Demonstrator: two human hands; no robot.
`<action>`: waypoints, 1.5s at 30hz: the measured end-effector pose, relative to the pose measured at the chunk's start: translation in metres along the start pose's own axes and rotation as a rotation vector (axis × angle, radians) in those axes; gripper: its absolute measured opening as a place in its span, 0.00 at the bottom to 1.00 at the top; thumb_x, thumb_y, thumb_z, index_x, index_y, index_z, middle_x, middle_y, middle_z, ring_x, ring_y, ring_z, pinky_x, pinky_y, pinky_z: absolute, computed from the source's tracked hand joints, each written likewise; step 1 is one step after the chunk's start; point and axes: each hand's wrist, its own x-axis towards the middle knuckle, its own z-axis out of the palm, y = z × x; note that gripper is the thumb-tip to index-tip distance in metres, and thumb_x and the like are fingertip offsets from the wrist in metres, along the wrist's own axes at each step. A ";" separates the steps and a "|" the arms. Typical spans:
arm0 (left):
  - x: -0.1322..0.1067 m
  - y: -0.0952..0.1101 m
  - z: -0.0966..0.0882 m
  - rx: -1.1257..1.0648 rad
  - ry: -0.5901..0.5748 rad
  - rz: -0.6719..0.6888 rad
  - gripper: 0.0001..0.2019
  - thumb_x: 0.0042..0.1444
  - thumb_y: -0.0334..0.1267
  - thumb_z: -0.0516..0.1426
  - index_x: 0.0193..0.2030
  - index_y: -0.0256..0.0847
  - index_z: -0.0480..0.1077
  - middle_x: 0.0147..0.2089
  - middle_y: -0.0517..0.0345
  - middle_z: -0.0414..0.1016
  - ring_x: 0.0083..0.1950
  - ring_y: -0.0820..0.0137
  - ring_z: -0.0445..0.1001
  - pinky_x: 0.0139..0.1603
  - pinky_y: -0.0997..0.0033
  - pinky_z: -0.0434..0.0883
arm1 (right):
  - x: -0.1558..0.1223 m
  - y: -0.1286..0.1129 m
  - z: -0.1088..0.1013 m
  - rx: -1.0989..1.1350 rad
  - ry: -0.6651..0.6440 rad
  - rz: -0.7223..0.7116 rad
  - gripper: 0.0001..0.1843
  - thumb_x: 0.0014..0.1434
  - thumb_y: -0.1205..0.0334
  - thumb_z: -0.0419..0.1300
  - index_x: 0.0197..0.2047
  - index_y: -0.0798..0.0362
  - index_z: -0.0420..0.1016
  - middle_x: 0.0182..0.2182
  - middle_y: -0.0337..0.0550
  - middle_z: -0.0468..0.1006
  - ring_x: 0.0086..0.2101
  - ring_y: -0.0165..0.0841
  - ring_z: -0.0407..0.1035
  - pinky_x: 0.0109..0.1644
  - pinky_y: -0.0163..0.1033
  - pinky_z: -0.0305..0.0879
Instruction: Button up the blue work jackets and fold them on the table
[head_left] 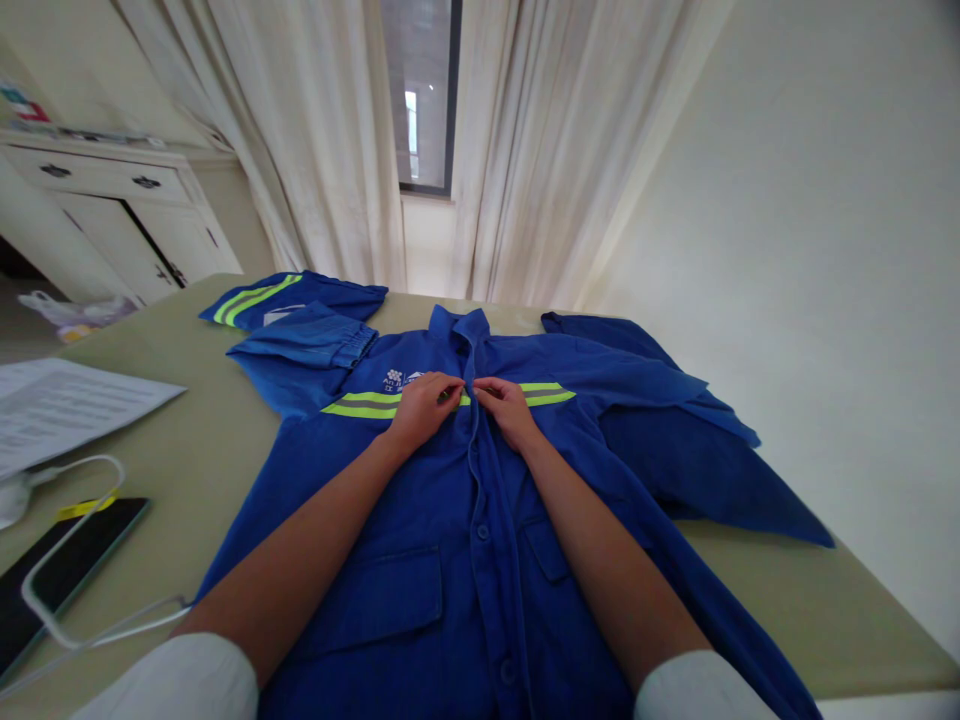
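Observation:
A blue work jacket [405, 480] with a yellow-green reflective stripe across the chest lies front up, its collar pointing away from me. Its lower front placket hangs unfastened, with buttons showing along it. At stripe height, my left hand [429, 405] pinches the placket edge from the left side. Opposite it, my right hand [506, 405] pinches the same placket from the right, fingertips almost meeting the left ones. Whatever button sits between the fingertips is hidden. The left sleeve in view is folded inward; the other spreads out to the right.
The jacket rests on a pale green table [217, 400]. Another blue garment [337, 290] with reflective stripes lies behind it, and dark blue cloth [712, 480] sits under the right sleeve. Printed papers [67, 405], a phone [75, 570] and a white cable [45, 610] are at left.

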 end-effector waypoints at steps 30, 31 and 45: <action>0.015 0.007 0.003 -0.936 -0.078 -0.758 0.25 0.36 0.52 0.77 0.37 0.40 0.79 0.33 0.58 0.82 0.31 0.73 0.76 0.34 0.72 0.71 | -0.013 -0.016 0.012 -0.471 0.110 -0.485 0.09 0.65 0.53 0.65 0.40 0.46 0.85 0.43 0.46 0.83 0.42 0.40 0.77 0.47 0.45 0.74; 0.015 0.006 0.003 -0.956 -0.079 -0.765 0.24 0.36 0.50 0.77 0.37 0.40 0.79 0.32 0.59 0.81 0.31 0.74 0.75 0.33 0.73 0.71 | -0.013 -0.016 0.013 -0.480 0.111 -0.490 0.08 0.66 0.54 0.65 0.40 0.46 0.85 0.43 0.46 0.82 0.42 0.40 0.76 0.48 0.45 0.74; 0.014 0.001 0.000 -1.262 -0.095 -0.914 0.20 0.34 0.34 0.78 0.36 0.37 0.79 0.29 0.60 0.79 0.29 0.76 0.74 0.32 0.78 0.69 | -0.014 -0.017 0.018 -0.620 0.062 -0.690 0.09 0.72 0.63 0.56 0.40 0.48 0.77 0.41 0.46 0.79 0.44 0.38 0.74 0.53 0.44 0.70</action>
